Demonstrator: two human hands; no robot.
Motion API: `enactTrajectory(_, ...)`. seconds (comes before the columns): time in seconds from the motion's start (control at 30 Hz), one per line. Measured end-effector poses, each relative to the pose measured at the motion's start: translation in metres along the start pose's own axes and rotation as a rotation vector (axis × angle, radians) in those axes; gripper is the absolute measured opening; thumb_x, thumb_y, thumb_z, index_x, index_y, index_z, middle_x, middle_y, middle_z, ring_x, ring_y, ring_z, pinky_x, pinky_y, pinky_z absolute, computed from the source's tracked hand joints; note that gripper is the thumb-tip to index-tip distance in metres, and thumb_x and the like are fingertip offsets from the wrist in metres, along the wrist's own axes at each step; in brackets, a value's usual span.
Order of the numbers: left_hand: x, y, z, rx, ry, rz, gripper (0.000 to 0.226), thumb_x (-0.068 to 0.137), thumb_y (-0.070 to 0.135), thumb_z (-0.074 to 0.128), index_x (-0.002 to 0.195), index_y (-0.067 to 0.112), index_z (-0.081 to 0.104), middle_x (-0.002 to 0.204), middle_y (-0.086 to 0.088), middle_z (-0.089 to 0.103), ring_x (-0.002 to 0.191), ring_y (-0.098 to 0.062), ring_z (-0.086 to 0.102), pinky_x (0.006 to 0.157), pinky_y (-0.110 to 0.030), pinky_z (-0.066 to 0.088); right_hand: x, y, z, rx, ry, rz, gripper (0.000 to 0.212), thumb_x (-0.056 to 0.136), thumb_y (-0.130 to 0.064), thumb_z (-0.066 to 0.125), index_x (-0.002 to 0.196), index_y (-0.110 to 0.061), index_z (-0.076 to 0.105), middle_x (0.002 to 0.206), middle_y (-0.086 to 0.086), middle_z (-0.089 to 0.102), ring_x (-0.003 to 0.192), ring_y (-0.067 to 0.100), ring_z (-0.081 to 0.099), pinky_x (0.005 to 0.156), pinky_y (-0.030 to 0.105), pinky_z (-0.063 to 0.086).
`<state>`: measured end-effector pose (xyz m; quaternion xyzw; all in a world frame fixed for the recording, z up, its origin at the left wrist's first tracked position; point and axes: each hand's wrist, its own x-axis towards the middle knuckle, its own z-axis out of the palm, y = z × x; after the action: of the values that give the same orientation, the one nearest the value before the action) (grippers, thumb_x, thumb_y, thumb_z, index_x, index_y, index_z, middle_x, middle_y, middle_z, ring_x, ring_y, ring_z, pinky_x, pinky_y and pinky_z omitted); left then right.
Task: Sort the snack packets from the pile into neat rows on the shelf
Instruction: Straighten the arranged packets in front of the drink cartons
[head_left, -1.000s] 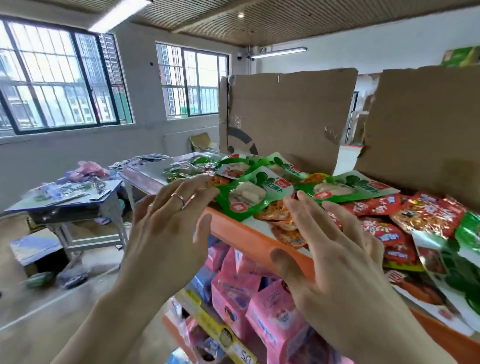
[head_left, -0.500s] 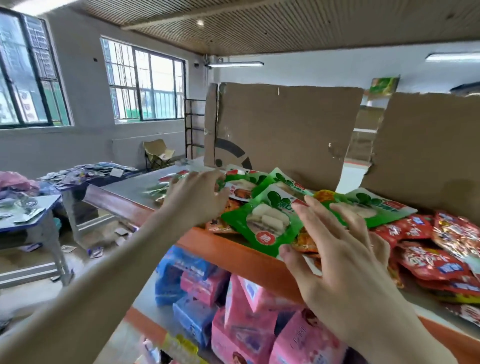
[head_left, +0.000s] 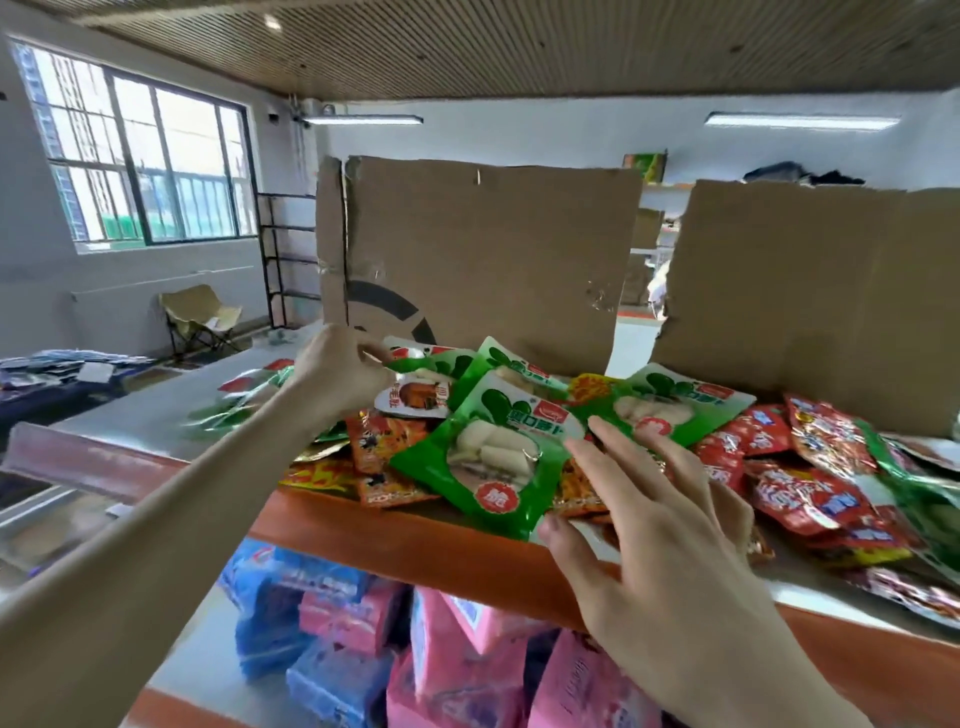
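A jumbled pile of snack packets lies on the orange-edged shelf (head_left: 415, 540). Green packets (head_left: 493, 457) lie on top, orange ones (head_left: 389, 457) under them, red ones (head_left: 800, 488) to the right. My left hand (head_left: 337, 369) reaches to the far left of the pile and pinches the corner of a green packet (head_left: 421, 364). My right hand (head_left: 660, 525) hovers at the front edge with fingers spread, its fingertips touching the near green packet.
Two brown cardboard sheets (head_left: 488, 260) (head_left: 810, 296) stand upright behind the pile. Pink (head_left: 467, 670) and blue (head_left: 291, 613) packs fill the lower shelf. Some blurred packets (head_left: 234, 400) lie on the shelf's left stretch. A folding chair (head_left: 200, 319) and a cluttered table (head_left: 62, 369) stand at the left.
My left hand has gone forward into the back of the pile and closed its fingers on a green packet. My right hand has moved up to the near green packet. The view swung right.
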<state>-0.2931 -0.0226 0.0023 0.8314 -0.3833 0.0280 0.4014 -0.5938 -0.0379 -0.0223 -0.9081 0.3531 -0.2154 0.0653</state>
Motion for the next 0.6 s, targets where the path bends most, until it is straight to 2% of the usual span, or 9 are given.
enactTrajectory(0.07, -0.002, -0.002, -0.010, -0.145, 0.105, -0.033, 0.019, 0.083, 0.008, 0.071, 0.098, 0.019, 0.077, 0.096, 0.001, 0.072, 0.090, -0.018, 0.066, 0.079, -0.032, 0.057, 0.001, -0.003, 0.001, 0.027, 0.034, -0.018, 0.085, 0.069, -0.074, 0.000, 0.149, -0.048, 0.010, 0.154, -0.035, -0.003, 0.140, -0.004, -0.015, 0.115, 0.040, 0.001)
enactTrajectory(0.17, -0.022, 0.006, -0.025, -0.344, 0.235, -0.033, 0.022, 0.090, 0.007, 0.064, 0.105, 0.020, 0.076, 0.100, 0.003, 0.070, 0.094, -0.015, 0.064, 0.072, -0.023, 0.050, 0.005, -0.009, 0.001, 0.122, 0.084, -0.074, 0.076, 0.074, -0.076, 0.011, 0.144, -0.049, 0.027, 0.147, -0.038, 0.015, 0.135, -0.013, -0.001, 0.108, 0.028, 0.009)
enactTrajectory(0.23, -0.042, 0.013, -0.029, -0.488, 0.265, -0.011, 0.027, 0.092, 0.008, 0.063, 0.091, 0.032, 0.074, 0.097, 0.012, 0.070, 0.101, -0.015, 0.064, 0.082, -0.027, 0.051, 0.009, -0.015, 0.003, 0.235, 0.097, -0.103, 0.055, 0.086, -0.072, 0.029, 0.135, -0.048, 0.040, 0.133, -0.040, 0.030, 0.130, -0.013, 0.016, 0.103, 0.025, 0.015)
enactTrajectory(0.3, -0.068, 0.021, -0.028, -0.617, 0.251, 0.003, 0.029, 0.092, 0.011, 0.065, 0.082, 0.036, 0.075, 0.095, 0.014, 0.071, 0.104, -0.016, 0.065, 0.092, -0.038, 0.053, 0.014, -0.023, 0.005, 0.377, 0.109, -0.100, 0.037, 0.092, -0.061, 0.042, 0.124, -0.045, 0.051, 0.116, -0.040, 0.041, 0.119, -0.012, 0.031, 0.103, 0.025, 0.026)
enactTrajectory(0.37, -0.099, 0.032, -0.020, -0.752, 0.222, 0.024, 0.027, 0.093, 0.013, 0.065, 0.089, 0.037, 0.076, 0.095, 0.011, 0.075, 0.100, -0.015, 0.068, 0.089, -0.038, 0.055, 0.019, -0.031, 0.008, 0.537, 0.103, -0.064, 0.034, 0.092, -0.057, 0.046, 0.116, -0.038, 0.060, 0.107, -0.034, 0.053, 0.108, -0.011, 0.045, 0.099, 0.021, 0.038)
enactTrajectory(0.43, -0.128, 0.045, -0.010, -0.821, 0.252, 0.071, 0.023, 0.093, 0.011, 0.065, 0.093, 0.031, 0.076, 0.086, 0.011, 0.075, 0.083, -0.004, 0.069, 0.072, -0.021, 0.054, 0.021, -0.040, 0.012, 0.708, 0.111, -0.060, 0.030, 0.094, -0.052, 0.048, 0.105, -0.032, 0.067, 0.097, -0.022, 0.064, 0.095, -0.006, 0.056, 0.083, 0.016, 0.046)
enactTrajectory(0.5, -0.149, 0.055, 0.001, -0.847, 0.307, 0.094, 0.017, 0.092, 0.011, 0.066, 0.095, 0.025, 0.076, 0.081, 0.008, 0.074, 0.071, 0.001, 0.066, 0.061, -0.010, 0.048, 0.020, -0.045, 0.016, 0.818, 0.155, -0.082, 0.029, 0.098, -0.044, 0.048, 0.086, -0.026, 0.067, 0.079, -0.012, 0.065, 0.076, 0.004, 0.059, 0.066, 0.026, 0.048)
enactTrajectory(0.57, -0.161, 0.060, 0.009, -0.893, 0.319, 0.091, 0.017, 0.091, 0.010, 0.066, 0.093, 0.024, 0.075, 0.082, 0.005, 0.074, 0.072, 0.000, 0.066, 0.061, -0.010, 0.048, 0.016, -0.046, 0.019, 0.869, 0.221, -0.095, 0.034, 0.101, -0.035, 0.049, 0.076, -0.015, 0.061, 0.068, 0.002, 0.059, 0.060, 0.019, 0.051, 0.055, 0.044, 0.042)
enactTrajectory(0.6, -0.164, 0.061, 0.011, -0.921, 0.311, 0.095, 0.018, 0.091, 0.008, 0.066, 0.091, 0.024, 0.075, 0.083, 0.006, 0.074, 0.074, -0.001, 0.066, 0.061, -0.011, 0.048, 0.014, -0.043, 0.020, 0.883, 0.251, -0.104, 0.033, 0.100, -0.031, 0.050, 0.076, -0.010, 0.058, 0.066, 0.006, 0.057, 0.059, 0.025, 0.048, 0.051, 0.045, 0.039)
